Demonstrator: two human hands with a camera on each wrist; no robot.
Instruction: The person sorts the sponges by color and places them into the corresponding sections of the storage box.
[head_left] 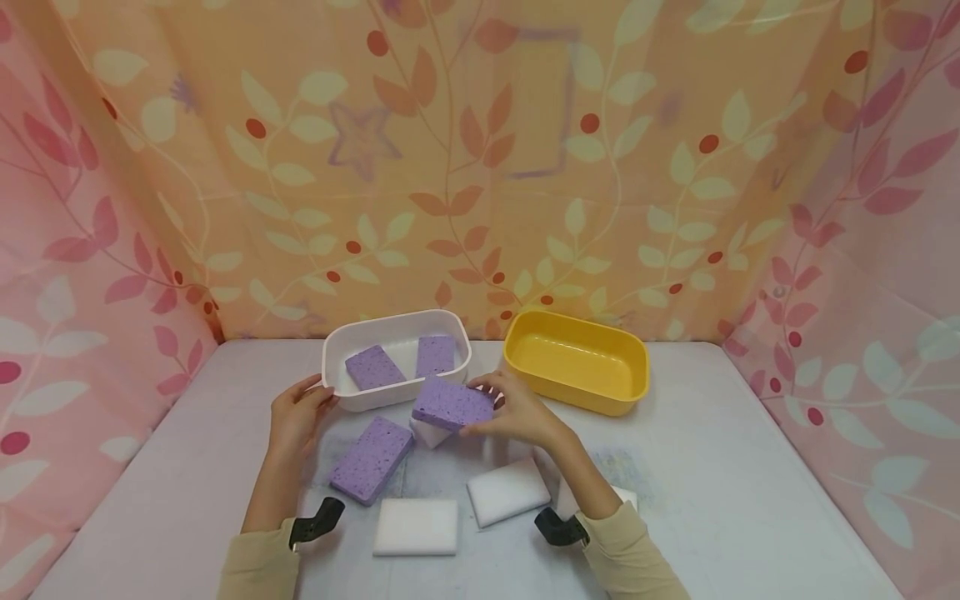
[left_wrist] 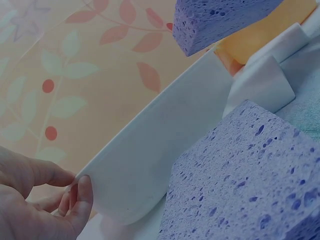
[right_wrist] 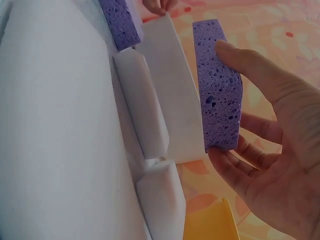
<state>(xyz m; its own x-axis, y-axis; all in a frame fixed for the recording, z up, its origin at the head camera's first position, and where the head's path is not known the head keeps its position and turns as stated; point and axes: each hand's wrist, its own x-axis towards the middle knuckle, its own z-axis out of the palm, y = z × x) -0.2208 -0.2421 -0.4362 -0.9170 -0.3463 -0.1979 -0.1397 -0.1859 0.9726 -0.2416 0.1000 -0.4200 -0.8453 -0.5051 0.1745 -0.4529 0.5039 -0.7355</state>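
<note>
My right hand (head_left: 522, 411) grips a purple sponge (head_left: 453, 404) by its right end, raised at the front rim of the white tub (head_left: 397, 395). In the right wrist view the thumb lies on one side of that sponge (right_wrist: 215, 85) and the fingers on the other. At the tub's left end my left hand (head_left: 296, 414) pinches the rim between thumb and fingers, as the left wrist view also shows. Two purple sponges (head_left: 373, 367) lie inside the tub. Another purple sponge (head_left: 372, 460) rests on the table, just in front of it.
A yellow tub (head_left: 577, 360) stands right of the white one. White sponges lie nearer the front: one (head_left: 416, 527) at centre, one (head_left: 510, 492) to its right, one partly under the right forearm, and one (head_left: 431, 432) mostly hidden behind the held sponge. Patterned curtains (head_left: 480, 167) surround the table.
</note>
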